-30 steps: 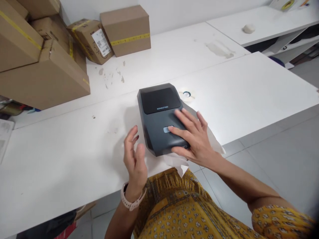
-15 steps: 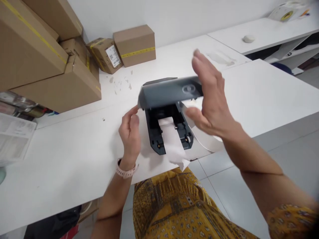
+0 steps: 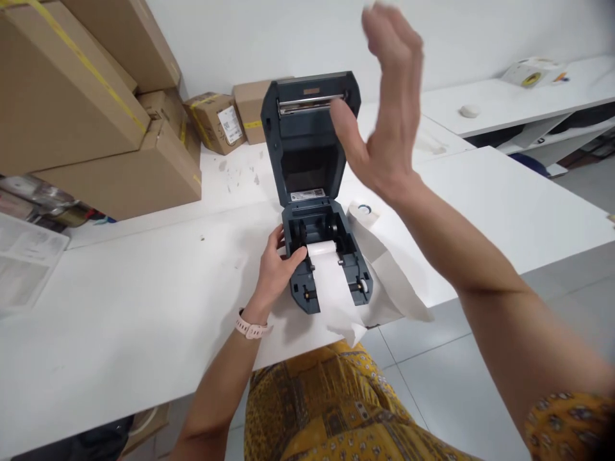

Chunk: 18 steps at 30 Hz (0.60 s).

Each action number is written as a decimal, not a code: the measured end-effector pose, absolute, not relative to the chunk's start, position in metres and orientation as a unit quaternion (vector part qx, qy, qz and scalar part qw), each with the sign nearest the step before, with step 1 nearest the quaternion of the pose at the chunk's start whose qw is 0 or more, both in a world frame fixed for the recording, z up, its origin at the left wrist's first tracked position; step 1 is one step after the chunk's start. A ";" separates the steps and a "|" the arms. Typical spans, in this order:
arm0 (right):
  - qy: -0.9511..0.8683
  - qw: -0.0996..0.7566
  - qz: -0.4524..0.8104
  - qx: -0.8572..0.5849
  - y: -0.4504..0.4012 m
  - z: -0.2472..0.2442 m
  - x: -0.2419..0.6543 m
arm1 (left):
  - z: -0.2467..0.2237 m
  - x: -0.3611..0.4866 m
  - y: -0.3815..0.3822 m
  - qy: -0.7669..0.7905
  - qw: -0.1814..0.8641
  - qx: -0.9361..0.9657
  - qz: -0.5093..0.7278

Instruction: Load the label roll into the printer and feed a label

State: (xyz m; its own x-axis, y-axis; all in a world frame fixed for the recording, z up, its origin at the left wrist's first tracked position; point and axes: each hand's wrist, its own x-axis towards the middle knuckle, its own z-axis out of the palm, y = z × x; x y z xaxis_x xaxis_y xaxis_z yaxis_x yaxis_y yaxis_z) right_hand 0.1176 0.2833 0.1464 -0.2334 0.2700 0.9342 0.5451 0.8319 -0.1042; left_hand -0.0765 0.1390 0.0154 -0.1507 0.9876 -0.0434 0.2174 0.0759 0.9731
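Note:
A dark label printer [image 3: 300,282] stands on the white table with its lid [image 3: 307,137] raised upright. Inside lies a small roll of white paper [image 3: 332,282], its strip running out over the front edge. My left hand [image 3: 278,269] grips the left side wall of the printer base, thumb over the rim. My right hand [image 3: 391,121] is raised beside the lid, fingers up and thumb apart, with nothing in it; it overlaps the lid's right edge in view. A loose strip of backing paper [image 3: 391,275] lies to the right of the printer.
Cardboard boxes [image 3: 72,89] are stacked at the back left, with smaller ones [image 3: 216,121] behind the printer. A clear plastic container [image 3: 29,262] sits at the left edge. On the right shelf top are a white roll [image 3: 469,111] and a white box [image 3: 533,72].
The printer lid has swung up from half raised to upright. My right hand has moved up, and my left hand has shifted from the lid's corner to the base's side wall.

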 end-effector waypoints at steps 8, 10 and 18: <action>-0.959 0.070 0.108 -0.253 0.221 0.084 0.118 | 0.016 -0.072 0.141 0.608 0.422 0.477 0.474; -0.964 0.038 0.137 -0.226 0.225 0.075 0.117 | 0.017 -0.071 0.141 0.610 0.423 0.473 0.475; -0.943 0.022 0.268 -0.194 0.237 0.074 0.126 | 0.009 -0.080 0.140 0.599 0.411 0.508 0.463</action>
State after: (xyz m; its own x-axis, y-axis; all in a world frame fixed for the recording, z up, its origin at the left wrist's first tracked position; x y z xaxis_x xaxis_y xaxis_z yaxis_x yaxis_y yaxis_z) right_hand 0.1265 0.2371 0.0740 -0.9235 0.3784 -0.0627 0.3549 0.7809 -0.5141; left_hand -0.0795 0.1399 0.0086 -0.1448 0.9892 -0.0223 0.2281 0.0553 0.9721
